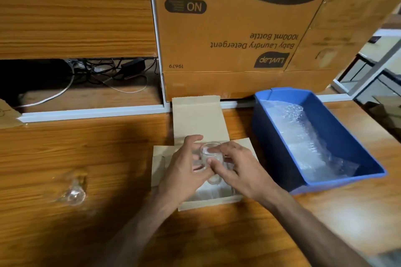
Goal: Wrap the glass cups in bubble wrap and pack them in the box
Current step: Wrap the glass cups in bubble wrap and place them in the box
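Centre frame: left hand and right hand, fingers curled, hold a glass cup over the open box. Likely rigid, slick, breakable; grip the sidewall, not the rim.

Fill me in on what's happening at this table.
A person is packing glassware. Both hands, the left hand and the right hand, grip a clear glass cup over a small open cardboard box. Bubble wrap lies in a blue tray to the right. Another glass lies on the wooden table to the left, not yet packed.
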